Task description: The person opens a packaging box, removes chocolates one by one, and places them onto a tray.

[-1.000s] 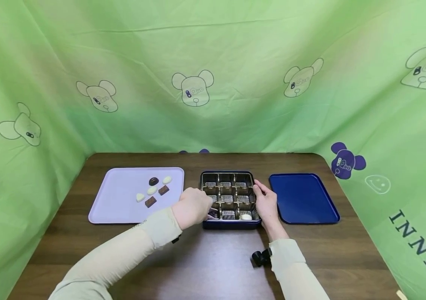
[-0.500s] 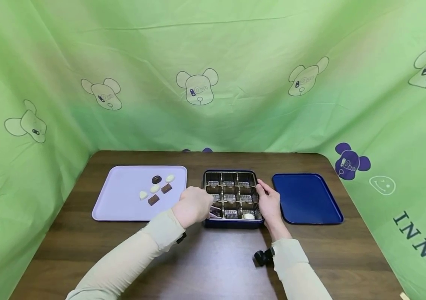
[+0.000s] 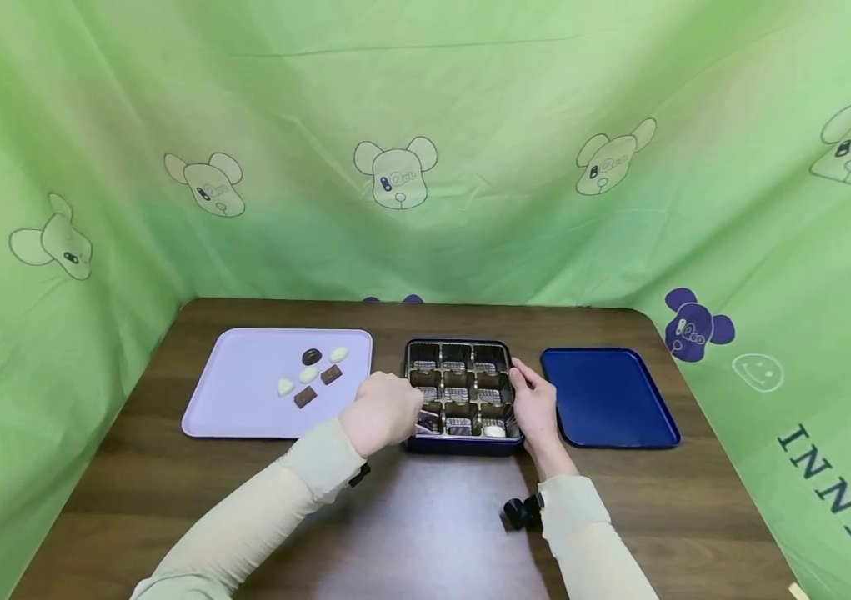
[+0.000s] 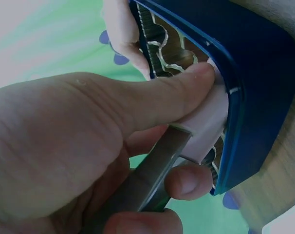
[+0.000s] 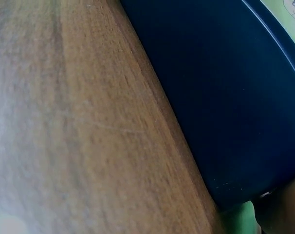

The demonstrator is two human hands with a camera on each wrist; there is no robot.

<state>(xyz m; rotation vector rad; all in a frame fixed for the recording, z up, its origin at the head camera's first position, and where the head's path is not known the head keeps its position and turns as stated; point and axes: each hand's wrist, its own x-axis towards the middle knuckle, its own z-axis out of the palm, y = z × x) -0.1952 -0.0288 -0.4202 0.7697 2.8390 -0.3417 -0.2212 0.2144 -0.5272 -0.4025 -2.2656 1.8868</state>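
The left hand (image 3: 383, 412) has its grip closed around a thin dark tool (image 4: 147, 180) — thumb pressed along the top, fingers curled beneath — and the tool's pale tip sits on a pale piece (image 4: 206, 122) in the near-left compartment of the chocolate box (image 3: 463, 400). From the head view the fist hangs over that near-left corner, knuckles up, the cream-sleeved forearm running back and down toward the person.

Just right of this grip, across the box, the right hand (image 3: 533, 408) rests against the box's right wall, fingers fairly straight and laid along the rim, thumb at the far end (nothing is pinched in it). Its forearm comes straight back from the box's near-right corner, with a small black camera mount at the wrist. The right wrist view shows only the brown tabletop (image 5: 64, 122) and the dark blue side of the box.

Within the box, one white chocolate (image 3: 494, 431) lies in the near-right compartment, beside the right hand's heel.

Left of the left grip and a little farther away lies a lilac tray (image 3: 245, 400) carrying six small chocolates, dark and white. Right of the right hand, just beside it, lies a blue tray (image 3: 613, 400) — both flat on the tabletop. Green printed cloth hangs behind.
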